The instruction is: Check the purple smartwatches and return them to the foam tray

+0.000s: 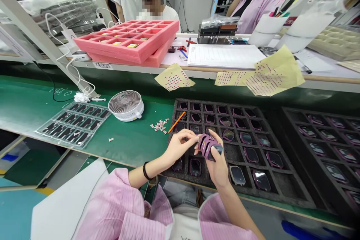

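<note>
My right hand (218,165) is wrapped round a small stack of purple-framed parts (207,145), held over a dark foam tray (287,187). My left hand (181,146) meets the stack from the left, thumb and fingertips pinched at its edge; whatever is between them is too small to make out. Many compartments of the tray hold purple-rimmed, watch-like pieces with dark glass. An orange stick (176,122) leans on the tray's left edge. Left of it lies a loose pile of small pale pieces (159,126) on the green table (126,142).
A white fan (126,105) and a clear tray of black parts (75,122) lie to the left. Another foam tray (287,114) is at right. Above, a shelf (197,72) carries pink foam trays (140,50), papers and pen cups. Several people are behind it.
</note>
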A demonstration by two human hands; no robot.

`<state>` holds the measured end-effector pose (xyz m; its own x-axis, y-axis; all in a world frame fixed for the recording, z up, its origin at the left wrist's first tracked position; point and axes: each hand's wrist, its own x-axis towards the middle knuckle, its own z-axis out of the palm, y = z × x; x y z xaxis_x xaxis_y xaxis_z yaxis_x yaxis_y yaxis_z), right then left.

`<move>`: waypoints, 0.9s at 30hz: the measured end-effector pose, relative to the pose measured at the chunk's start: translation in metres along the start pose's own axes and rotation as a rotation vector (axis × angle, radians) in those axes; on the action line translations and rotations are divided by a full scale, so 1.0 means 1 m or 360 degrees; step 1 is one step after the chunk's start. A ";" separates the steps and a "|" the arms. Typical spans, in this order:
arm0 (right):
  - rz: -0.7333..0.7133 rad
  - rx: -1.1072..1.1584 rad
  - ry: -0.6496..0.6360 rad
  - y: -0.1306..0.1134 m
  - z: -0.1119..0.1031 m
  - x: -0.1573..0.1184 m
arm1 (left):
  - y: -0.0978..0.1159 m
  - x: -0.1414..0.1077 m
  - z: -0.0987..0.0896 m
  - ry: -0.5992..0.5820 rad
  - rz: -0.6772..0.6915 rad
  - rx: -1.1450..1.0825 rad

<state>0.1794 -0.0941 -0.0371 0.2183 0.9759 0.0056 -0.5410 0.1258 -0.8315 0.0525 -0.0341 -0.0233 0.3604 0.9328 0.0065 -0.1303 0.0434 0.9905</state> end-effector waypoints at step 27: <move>0.0203 0.0163 -0.0004 -0.008 -0.005 0.006 | -0.057 0.006 -0.094 0.0286 0.0152 0.2530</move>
<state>0.1891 -0.0900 -0.0330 0.1406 0.9855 -0.0946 -0.6442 0.0185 -0.7646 -0.0251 0.0024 -0.0932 0.2844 0.9431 0.1721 0.9445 -0.3064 0.1186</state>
